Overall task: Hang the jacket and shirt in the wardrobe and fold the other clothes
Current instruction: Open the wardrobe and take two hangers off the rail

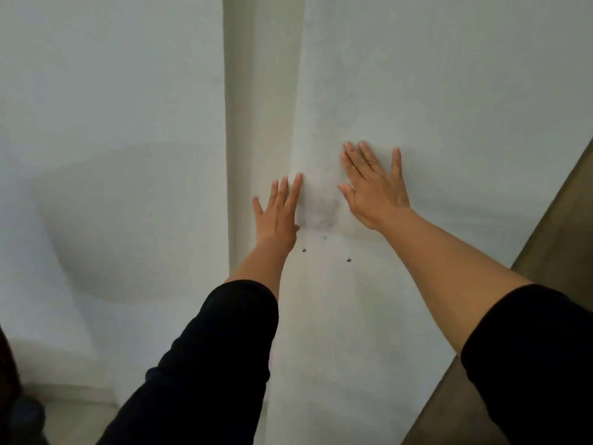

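- Both hands lie flat on the white wardrobe door [417,91], probably to push or slide it, because it has two screws [348,260] but no handle.
- The left hand [278,210] touches the door edge, fingers straight and near together.
- The right hand [373,184] presses with fingers spread apart, holding nothing.
- Jacket, shirt and other clothes are not visible.

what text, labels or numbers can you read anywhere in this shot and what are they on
None: no words, labels, brands or numbers show.
The white panel under the left hand and right hand is plain, with only a grey smudge and two small metal studs.
The black sleeves carry no print.
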The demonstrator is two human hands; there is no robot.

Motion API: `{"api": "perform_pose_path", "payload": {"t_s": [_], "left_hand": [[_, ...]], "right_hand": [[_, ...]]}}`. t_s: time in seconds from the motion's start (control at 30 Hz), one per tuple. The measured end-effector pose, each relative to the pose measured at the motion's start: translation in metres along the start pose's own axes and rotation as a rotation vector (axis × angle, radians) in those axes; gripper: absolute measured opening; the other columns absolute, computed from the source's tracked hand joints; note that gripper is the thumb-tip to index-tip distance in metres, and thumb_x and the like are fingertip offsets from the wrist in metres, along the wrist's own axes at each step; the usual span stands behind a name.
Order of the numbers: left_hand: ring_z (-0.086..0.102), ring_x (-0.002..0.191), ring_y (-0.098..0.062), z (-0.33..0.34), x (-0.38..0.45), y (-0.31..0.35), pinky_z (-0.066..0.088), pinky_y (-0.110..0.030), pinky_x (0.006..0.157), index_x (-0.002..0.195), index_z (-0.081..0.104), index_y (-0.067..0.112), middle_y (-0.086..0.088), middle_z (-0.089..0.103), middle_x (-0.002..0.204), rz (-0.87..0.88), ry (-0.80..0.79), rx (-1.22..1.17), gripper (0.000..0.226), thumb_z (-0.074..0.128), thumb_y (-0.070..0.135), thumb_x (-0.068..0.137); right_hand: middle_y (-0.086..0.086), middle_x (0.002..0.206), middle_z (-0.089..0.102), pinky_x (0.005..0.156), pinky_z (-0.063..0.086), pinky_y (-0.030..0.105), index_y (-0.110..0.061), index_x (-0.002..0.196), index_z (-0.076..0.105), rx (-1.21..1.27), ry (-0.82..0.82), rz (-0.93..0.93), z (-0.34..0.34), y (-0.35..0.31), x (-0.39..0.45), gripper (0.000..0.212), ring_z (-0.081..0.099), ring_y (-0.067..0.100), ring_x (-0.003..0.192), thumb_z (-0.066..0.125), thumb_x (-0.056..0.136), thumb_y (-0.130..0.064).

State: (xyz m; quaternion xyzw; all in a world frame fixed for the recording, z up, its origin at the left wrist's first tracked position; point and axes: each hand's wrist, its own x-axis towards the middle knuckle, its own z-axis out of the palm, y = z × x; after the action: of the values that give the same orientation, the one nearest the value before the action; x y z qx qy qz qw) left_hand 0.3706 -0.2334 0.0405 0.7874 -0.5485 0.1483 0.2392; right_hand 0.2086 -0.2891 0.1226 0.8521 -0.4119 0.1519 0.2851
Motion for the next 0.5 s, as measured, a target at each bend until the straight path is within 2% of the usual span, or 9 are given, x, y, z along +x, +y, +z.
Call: {"api": "perform_pose_path", "payload": {"t_s": [0.2,0.4,0.5], "left_hand": [[-0.015,0.146,-0.020,0.019,0.023,0.013,0.003,-0.054,0.115,0.145,-0.025,0.025,-0.002,-0.021,0.157,-0.029,-0.081,-0.076,0.099,0.058,0.031,0.091],[-0.029,0.141,-0.025,0.034,0.023,0.004,-0.003,-0.057,0.113,0.140,-0.034,0.015,-0.007,-0.040,0.148,0.067,0.009,-0.014,0.097,0.042,0.052,0.093],[-0.034,0.137,-0.021,0.031,0.028,0.001,-0.004,-0.058,0.112,0.139,-0.034,0.015,-0.004,-0.043,0.145,0.143,0.036,-0.009,0.092,0.036,0.053,0.094]], "right_hand": [[-0.008,0.158,-0.015,0.110,-0.012,0.059,-0.018,0.151,-0.006,-0.056,-0.025,0.043,0.006,0.018,0.015,0.057,-0.015,0.010,0.145,0.013,0.101,-0.040],[-0.011,0.158,-0.015,0.110,-0.013,0.059,-0.022,0.150,-0.007,-0.041,0.001,0.051,0.007,0.019,0.013,0.058,-0.015,0.009,0.145,0.019,0.101,-0.039],[-0.012,0.158,-0.015,0.110,-0.013,0.059,-0.023,0.150,-0.007,-0.047,-0.031,0.073,0.001,0.016,0.014,0.058,-0.015,0.008,0.145,0.019,0.101,-0.040]]}}
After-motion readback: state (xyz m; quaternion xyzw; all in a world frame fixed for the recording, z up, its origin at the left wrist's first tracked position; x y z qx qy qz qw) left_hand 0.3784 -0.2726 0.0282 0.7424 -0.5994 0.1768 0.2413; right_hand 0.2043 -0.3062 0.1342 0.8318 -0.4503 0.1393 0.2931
